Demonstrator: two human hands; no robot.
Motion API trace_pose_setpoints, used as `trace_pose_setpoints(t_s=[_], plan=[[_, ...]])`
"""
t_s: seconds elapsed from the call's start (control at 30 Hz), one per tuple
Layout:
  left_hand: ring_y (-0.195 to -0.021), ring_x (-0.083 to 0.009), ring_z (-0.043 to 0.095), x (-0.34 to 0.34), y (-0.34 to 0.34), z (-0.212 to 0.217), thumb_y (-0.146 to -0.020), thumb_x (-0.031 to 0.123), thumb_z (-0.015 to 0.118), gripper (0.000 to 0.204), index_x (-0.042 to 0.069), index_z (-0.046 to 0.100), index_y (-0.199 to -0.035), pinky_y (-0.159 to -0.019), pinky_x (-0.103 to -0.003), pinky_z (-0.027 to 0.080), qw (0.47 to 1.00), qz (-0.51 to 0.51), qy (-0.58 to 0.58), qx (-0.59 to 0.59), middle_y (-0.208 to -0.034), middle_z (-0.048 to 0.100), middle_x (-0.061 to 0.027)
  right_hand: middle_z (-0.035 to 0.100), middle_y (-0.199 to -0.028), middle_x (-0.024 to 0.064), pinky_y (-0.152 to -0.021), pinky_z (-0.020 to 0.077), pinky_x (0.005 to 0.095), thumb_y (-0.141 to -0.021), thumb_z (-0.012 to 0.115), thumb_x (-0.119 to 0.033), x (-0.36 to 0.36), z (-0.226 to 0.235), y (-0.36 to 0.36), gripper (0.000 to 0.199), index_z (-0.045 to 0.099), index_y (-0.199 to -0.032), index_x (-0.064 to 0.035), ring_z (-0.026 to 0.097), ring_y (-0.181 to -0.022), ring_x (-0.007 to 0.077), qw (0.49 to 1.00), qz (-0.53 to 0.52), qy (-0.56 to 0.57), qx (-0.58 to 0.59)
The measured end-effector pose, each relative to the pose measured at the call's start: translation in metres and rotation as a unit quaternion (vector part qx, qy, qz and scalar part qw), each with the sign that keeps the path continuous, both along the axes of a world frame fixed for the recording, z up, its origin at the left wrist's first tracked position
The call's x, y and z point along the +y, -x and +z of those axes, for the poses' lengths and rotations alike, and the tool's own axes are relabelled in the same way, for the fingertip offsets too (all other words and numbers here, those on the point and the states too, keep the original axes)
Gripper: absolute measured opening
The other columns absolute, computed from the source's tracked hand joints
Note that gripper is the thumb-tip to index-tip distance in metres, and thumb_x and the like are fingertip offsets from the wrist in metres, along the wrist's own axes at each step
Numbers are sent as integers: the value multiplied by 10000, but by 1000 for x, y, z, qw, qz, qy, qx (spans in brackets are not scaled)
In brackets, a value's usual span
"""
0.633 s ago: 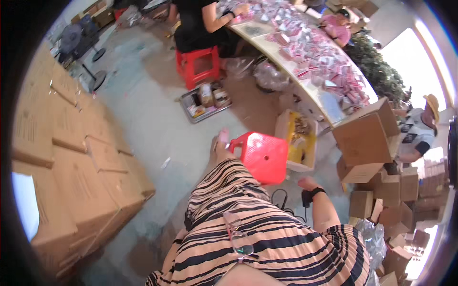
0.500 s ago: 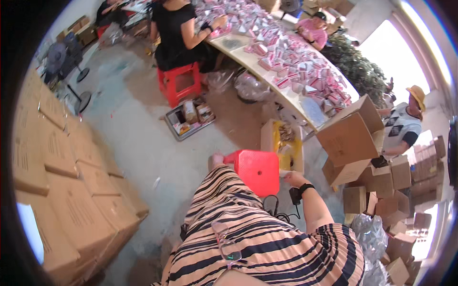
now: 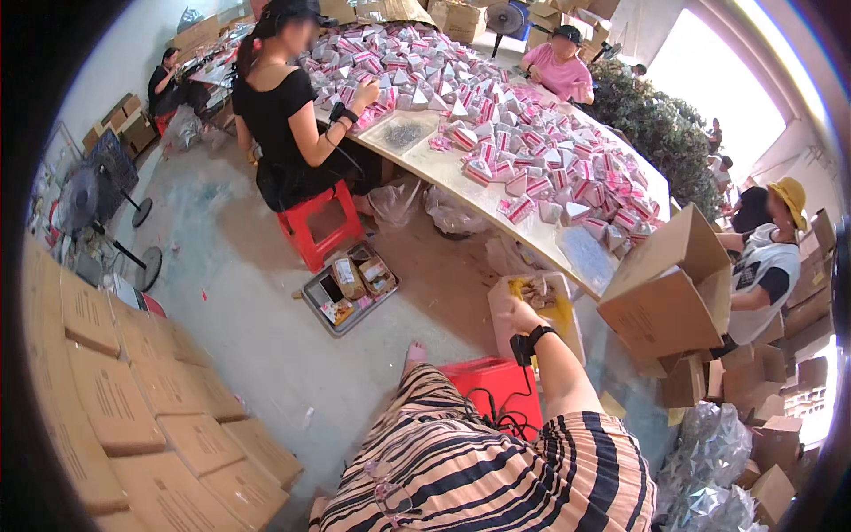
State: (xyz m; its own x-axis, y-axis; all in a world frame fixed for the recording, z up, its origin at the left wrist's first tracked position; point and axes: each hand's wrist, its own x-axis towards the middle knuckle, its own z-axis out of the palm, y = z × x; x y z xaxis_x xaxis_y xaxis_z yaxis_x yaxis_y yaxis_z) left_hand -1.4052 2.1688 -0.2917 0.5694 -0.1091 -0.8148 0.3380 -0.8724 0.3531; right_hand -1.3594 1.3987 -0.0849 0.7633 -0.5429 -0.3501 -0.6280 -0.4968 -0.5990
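Note:
My right hand (image 3: 523, 316) reaches forward at the near side of a white box (image 3: 567, 332) lined with a yellow bag (image 3: 557, 306). Brownish pieces (image 3: 537, 291) lie in the bag, too small to name. The fingers are blurred, so I cannot tell whether they hold anything or touch the box. On that wrist sits a black strap with a small black device (image 3: 523, 348), and a black cable (image 3: 496, 418) runs from it to my lap. Below my forearm stands a red plastic stool (image 3: 523, 403). My left hand is out of sight.
A long table (image 3: 523, 232) bears a heap of pink-and-white triangular packs (image 3: 532, 151). On the floor lies a grey tray (image 3: 337, 328) with small items. Cartons (image 3: 204, 443) are stacked at left; an open carton (image 3: 660, 301) stands at right. Co-workers (image 3: 284, 124) sit around the table.
My right hand has moved forward from the stool's right edge to the white box. The view has tilted up, showing more of the table and the co-workers.

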Motion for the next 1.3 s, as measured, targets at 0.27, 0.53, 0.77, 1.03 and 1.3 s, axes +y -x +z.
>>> trace_pose_setpoints(t_s=[0.27, 0.53, 0.77, 1.03, 1.3], plan=[[-815, -394, 605, -208, -284, 112, -757, 237, 599, 279, -34, 615, -823, -685, -431, 475, 981, -105, -10, -161, -827, 611, -254, 471, -1247, 265, -969, 374, 400, -684, 721, -373, -151, 35, -121, 818, 347, -1317, -15, 457, -1168, 360, 938, -301, -5, -173], [-856, -261, 607, -567, -432, 271, -794, 166, 620, 188, 10, 627, -899, -754, -333, 476, 886, -232, 325, -237, -904, 626, -157, 402, -1280, 285, -934, 417, 434, -666, 722, -465, -169, 88, -201, 911, 280, -1365, -82, 471, -1148, 383, 912, -398, 103, -2], [-790, -84, 552, -736, -443, 299, -891, 244, 544, 265, 18, 636, -993, -696, -243, 456, 845, -374, 369, 99, -894, 628, -38, 531, -1143, 223, -863, 455, 414, -669, 714, -440, -194, 51, -209, 744, 448, -1205, 2, 538, -1054, 346, 908, -397, 136, 16], [-1028, -312, 555, -879, -456, 304, -793, 737, 330, 880, -15, 458, -1231, -880, -427, 456, 797, -178, 293, 497, -1123, 568, -161, 550, -992, 170, -737, 478, 419, -632, 712, -244, -176, 161, -227, 537, 516, -1097, -60, 574, -885, 348, 938, -191, 245, -155], [-915, -178, 602, -931, -446, 306, -933, 352, 470, 378, 63, 524, -1170, -791, -371, 501, 799, -144, 400, 425, -1054, 609, -69, 542, -983, 144, -690, 494, 406, -607, 738, -239, -157, 154, -226, 554, 507, -1083, -74, 584, -845, 338, 941, -183, 246, -143]])
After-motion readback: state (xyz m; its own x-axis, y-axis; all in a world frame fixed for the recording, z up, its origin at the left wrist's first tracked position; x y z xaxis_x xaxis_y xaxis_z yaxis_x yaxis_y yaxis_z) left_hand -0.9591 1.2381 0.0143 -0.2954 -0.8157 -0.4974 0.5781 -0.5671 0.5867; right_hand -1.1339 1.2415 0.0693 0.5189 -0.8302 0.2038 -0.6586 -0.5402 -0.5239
